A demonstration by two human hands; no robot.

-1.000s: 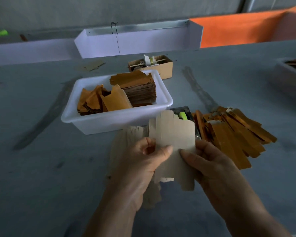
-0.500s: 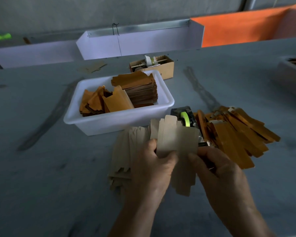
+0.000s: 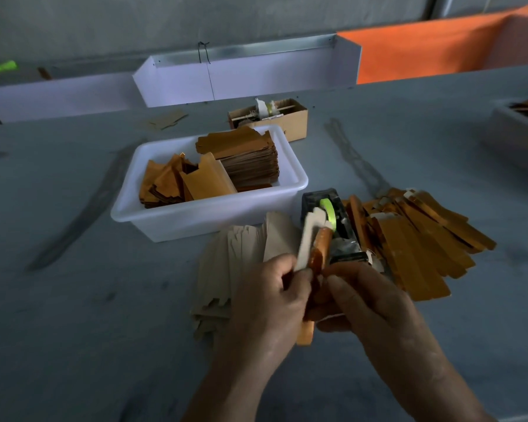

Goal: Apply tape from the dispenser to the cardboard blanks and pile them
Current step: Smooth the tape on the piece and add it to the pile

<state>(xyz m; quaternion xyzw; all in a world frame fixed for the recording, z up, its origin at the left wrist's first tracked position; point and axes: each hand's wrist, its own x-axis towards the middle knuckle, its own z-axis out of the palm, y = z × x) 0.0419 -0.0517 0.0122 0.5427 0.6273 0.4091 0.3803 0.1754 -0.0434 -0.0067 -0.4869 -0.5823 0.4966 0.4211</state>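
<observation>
Blank (image 3: 313, 239) pinched btwn both hands' grip, beside dispenser (image 3: 333, 220).

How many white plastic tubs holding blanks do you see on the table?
2. One white tub sits just beyond the hands, left of the tape dispenser; a second tub is cut off at the table's far right edge. Others may lie outside the view.

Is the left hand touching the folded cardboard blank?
Touching. The head view shows the left hand pinching the folded cardboard blank between thumb and fingers, with no gap.
</observation>
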